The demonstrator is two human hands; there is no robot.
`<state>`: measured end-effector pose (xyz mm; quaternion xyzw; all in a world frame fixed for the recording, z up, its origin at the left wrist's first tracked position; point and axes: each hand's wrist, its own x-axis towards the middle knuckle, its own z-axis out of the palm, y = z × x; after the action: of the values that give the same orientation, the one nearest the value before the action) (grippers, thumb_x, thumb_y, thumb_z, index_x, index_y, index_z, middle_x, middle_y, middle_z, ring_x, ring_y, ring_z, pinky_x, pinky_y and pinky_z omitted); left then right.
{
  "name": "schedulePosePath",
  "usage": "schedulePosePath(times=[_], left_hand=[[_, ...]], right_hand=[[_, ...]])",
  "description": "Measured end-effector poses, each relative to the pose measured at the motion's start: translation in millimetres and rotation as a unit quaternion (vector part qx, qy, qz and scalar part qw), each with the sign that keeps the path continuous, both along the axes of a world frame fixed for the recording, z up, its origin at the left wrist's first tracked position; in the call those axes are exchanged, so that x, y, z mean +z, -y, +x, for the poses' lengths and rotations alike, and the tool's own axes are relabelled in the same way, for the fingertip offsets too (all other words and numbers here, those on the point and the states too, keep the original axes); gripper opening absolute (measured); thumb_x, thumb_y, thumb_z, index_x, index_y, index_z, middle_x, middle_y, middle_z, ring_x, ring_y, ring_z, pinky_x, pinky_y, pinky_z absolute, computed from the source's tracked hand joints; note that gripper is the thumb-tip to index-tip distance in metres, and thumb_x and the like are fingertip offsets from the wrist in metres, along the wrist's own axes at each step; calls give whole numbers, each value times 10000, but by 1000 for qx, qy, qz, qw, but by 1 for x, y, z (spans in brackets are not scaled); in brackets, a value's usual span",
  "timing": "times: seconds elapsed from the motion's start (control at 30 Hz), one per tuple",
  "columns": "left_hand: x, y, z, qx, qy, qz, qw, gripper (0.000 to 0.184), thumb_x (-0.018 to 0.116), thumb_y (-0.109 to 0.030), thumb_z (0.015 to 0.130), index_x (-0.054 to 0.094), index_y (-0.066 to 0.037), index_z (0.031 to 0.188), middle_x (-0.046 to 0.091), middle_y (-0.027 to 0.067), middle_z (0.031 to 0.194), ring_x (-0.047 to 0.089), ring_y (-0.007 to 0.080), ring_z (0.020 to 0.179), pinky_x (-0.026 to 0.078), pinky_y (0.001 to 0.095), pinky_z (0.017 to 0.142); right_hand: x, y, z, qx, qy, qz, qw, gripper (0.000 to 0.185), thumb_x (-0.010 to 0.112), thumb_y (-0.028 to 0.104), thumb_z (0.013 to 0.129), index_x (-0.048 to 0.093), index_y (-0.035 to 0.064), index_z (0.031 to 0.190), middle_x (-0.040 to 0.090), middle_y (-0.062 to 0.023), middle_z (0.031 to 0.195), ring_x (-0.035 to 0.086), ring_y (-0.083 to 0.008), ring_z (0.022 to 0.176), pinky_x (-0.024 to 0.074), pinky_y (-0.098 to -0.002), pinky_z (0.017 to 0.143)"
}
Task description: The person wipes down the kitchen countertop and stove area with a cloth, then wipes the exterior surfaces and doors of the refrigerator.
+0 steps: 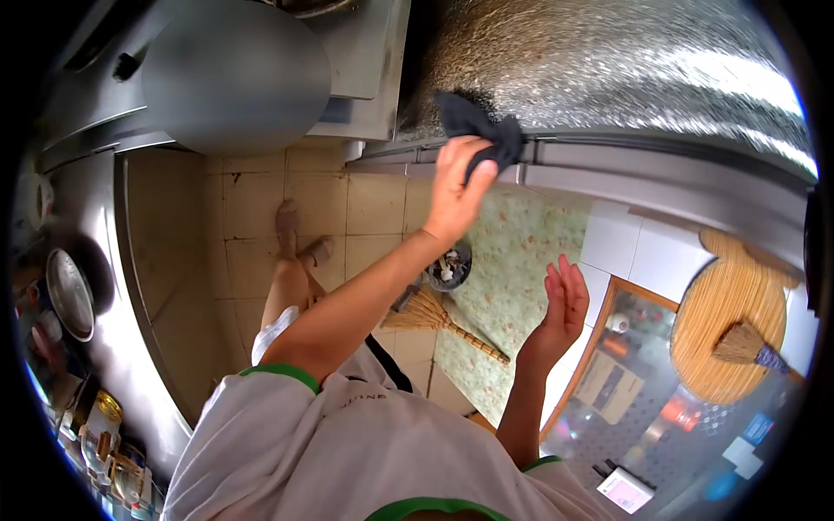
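Observation:
My left hand [459,187] is closed around a black cloth [478,130], gripping its lower end. The cloth lies against the near edge of a shiny, speckled silver surface [625,69], by its grey rim [643,182]. My left arm reaches out to the upper middle. Lower and to the right, my right hand [560,308] hangs in the air, holding nothing, its fingers stretched and slightly bent. It is apart from the rim and the cloth.
On the floor are a broom [426,317], a small bin [450,267] with waste and a green mat [521,234]. Sandalled feet [291,226] stand on tiles. At left runs a metal counter [130,347] with a bowl [69,295]. Right, a woven round mat [730,321] carries a brush [743,343].

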<state>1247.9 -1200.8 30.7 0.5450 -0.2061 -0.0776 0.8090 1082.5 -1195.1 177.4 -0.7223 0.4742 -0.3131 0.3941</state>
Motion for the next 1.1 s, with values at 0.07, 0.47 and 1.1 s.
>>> schedulePosePath(times=[0.07,0.47,1.1], left_hand=[[-59,4,-5,31,-82,56,995,261,581,-238,912,591,-41,1082,571,138,1064,509,324,1022,377,375,939],[59,-19,-14,-46,-35,27,998,394,474,-307,954,486,-21,1224,415,190,1284,372,352,1210,219,441,1064],[-72,31,-78,180,-373,-20,910,519,421,-362,995,285,-3,1344,233,180,1450,251,299,1334,197,374,1111]], right_hand=[[-7,4,1,-9,-26,7,1000,306,444,51,973,485,26,1275,549,-162,1296,553,-247,1162,411,-364,1021],[-7,-9,35,3,-12,20,1000,311,441,70,979,468,21,1286,555,-184,1284,615,-241,1046,474,-361,925],[-51,64,0,236,-98,55,965,330,364,116,1012,429,-15,1308,531,-212,1295,632,-235,977,509,-357,855]])
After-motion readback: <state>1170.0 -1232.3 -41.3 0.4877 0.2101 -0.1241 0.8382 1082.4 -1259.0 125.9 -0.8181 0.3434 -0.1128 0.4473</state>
